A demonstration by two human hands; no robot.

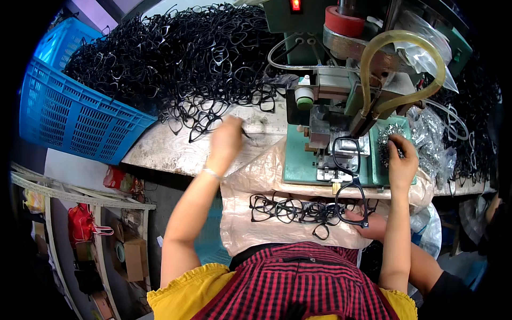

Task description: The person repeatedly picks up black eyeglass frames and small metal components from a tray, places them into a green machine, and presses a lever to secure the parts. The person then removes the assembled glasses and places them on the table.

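My left hand (226, 137), smeared by motion, is over the white worktop beside the near edge of the heap of black eyeglass frames (186, 64). A thin dark piece shows by its fingertips; I cannot make out whether it is held. My right hand (403, 161) has its fingertips pinched together at small silvery metal parts (391, 140) in a green tray; what lies between them is hidden. To its left, a single black eyeglass frame (352, 180) sits upright at the front of the green press machine (306, 154). Several more frames (304, 209) lie in a row across my lap cover.
Another person's hand (370, 225) reaches in from the right beneath the single frame. A blue plastic crate (82, 114) stands at the left. A yellowish hose (402, 37) loops over the machine, and clear plastic bags (432, 133) lie right of the tray.
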